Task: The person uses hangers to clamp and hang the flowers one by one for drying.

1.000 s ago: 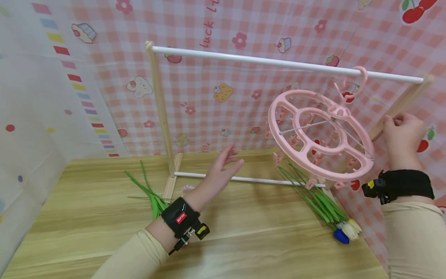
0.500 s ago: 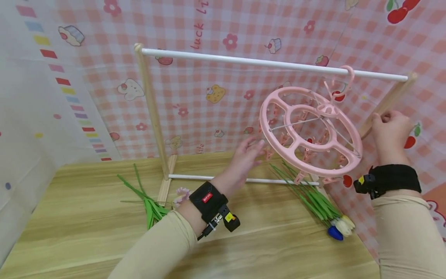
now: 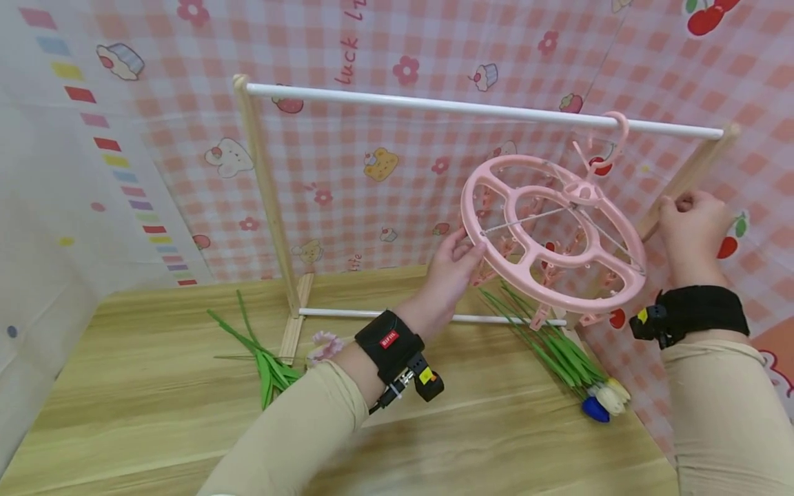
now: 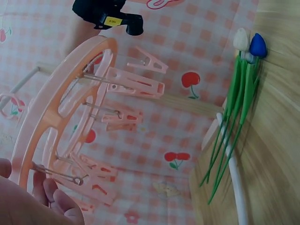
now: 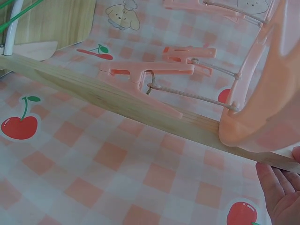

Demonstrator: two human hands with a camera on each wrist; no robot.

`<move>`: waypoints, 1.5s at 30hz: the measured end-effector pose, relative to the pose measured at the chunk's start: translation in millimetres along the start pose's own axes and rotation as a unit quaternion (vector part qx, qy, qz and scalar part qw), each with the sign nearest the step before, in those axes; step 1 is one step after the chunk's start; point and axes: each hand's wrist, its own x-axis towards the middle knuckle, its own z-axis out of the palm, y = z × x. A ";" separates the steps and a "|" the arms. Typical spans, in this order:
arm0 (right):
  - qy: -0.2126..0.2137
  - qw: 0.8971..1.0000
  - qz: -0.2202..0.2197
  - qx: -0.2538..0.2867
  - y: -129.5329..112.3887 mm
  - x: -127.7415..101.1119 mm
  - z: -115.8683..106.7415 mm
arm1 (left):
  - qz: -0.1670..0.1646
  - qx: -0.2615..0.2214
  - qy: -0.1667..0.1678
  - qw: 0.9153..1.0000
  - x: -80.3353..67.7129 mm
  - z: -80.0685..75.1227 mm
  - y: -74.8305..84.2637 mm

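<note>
A pink round clip hanger (image 3: 561,299) hangs by its hook from the white top bar (image 3: 434,103) of a rack, its ring tilted. My left hand (image 3: 451,272) pinches the ring's left rim, thumb on the near side and fingers behind, as the left wrist view shows. Several pink clips (image 4: 136,84) dangle on short cords under the ring. At the right, my right hand (image 3: 696,227) grips the rack's wooden post (image 3: 691,169); in the right wrist view its thumb and fingers lie on either side of that post (image 5: 164,124).
Artificial tulips (image 3: 567,362), with blue and pale heads, lie on the wooden table (image 3: 155,427) by the rack's right foot. Green stems (image 3: 267,365) and a pale purple flower (image 3: 325,346) lie at the left foot. A white lower bar (image 3: 338,313) runs between the feet.
My left hand has moved right and up from open space and taken hold of the hanger's rim. My right hand stays on the post. The head view has shifted slightly.
</note>
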 end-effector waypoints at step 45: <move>-0.007 1.000 -0.013 -0.018 0.2 -0.2 -1.8 | -0.004 -0.065 -0.004 0.998 -1.5 -21.9 7.5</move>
